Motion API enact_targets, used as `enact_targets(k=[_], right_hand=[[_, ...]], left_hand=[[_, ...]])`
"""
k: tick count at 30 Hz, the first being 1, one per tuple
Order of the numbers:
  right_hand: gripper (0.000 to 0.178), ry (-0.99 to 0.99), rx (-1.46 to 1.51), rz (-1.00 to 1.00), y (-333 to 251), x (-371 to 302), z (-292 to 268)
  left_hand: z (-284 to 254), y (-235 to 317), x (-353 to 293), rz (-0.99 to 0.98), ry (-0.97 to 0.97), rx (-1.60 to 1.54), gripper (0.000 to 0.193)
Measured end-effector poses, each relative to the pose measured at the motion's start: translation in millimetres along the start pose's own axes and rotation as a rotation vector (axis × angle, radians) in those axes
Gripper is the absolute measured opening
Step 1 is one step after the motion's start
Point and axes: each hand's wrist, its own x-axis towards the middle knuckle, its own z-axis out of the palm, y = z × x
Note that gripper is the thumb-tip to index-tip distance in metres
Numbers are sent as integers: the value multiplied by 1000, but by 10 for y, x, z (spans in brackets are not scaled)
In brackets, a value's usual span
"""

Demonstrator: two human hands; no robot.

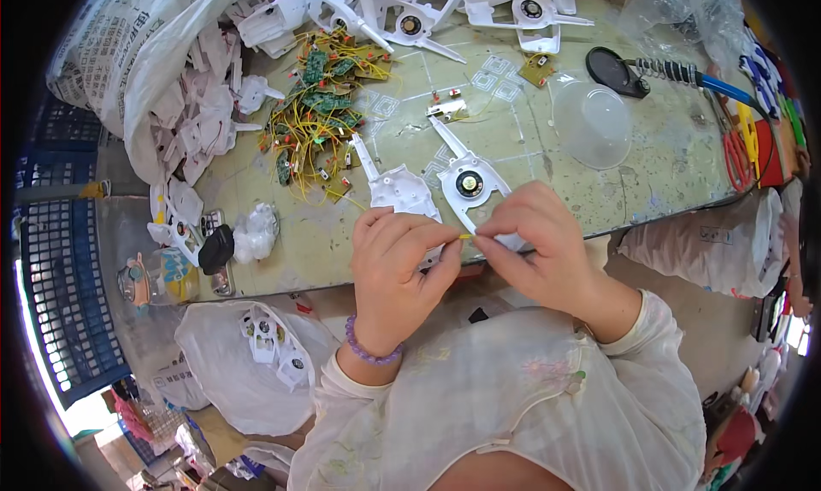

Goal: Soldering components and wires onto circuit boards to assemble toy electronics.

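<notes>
Near the table's front edge, my left hand [395, 250] and my right hand [547, 250] meet fingertip to fingertip. Both pinch a short yellow wire [466, 236] that shows between them; its ends are hidden in my fingers. Just beyond my left hand lies a white plastic shell half [400, 192] with a narrow stem. Beside it, partly behind my right hand, lies another white shell half [463, 168] holding a round black speaker [469, 184]. A yellow lead runs from the wire-and-board heap toward my left hand.
Green circuit boards with yellow wires [321, 102] are heaped at the left back. More white shells [410, 25] lie behind. A soldering iron [727, 82], a clear plastic tub [592, 123] and red-handled scissors [735, 157] are to the right. An open white bag [222, 388] stands below left.
</notes>
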Motion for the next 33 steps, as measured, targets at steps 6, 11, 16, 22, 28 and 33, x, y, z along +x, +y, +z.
enact_targets(k=[6, 11, 16, 22, 28, 33], right_hand=[[15, 9, 92, 53, 21, -150, -13], [16, 70, 164, -11, 85, -165, 10], [25, 333, 106, -42, 135, -217, -219], [40, 1038, 67, 301, 678, 198, -1679], [32, 703, -447, 417, 866, 244, -2451], [27, 795, 128, -159, 590, -812, -3415]], left_hand=[[33, 38, -19, -63, -144, -258, 11], [30, 75, -33, -246, -134, -383, 7], [0, 44, -23, -163, -188, -300, 8], [21, -83, -23, -4, -90, -133, 11], [171, -55, 116, -23, -44, -6, 10], [134, -104, 88, -176, -50, -36, 10]])
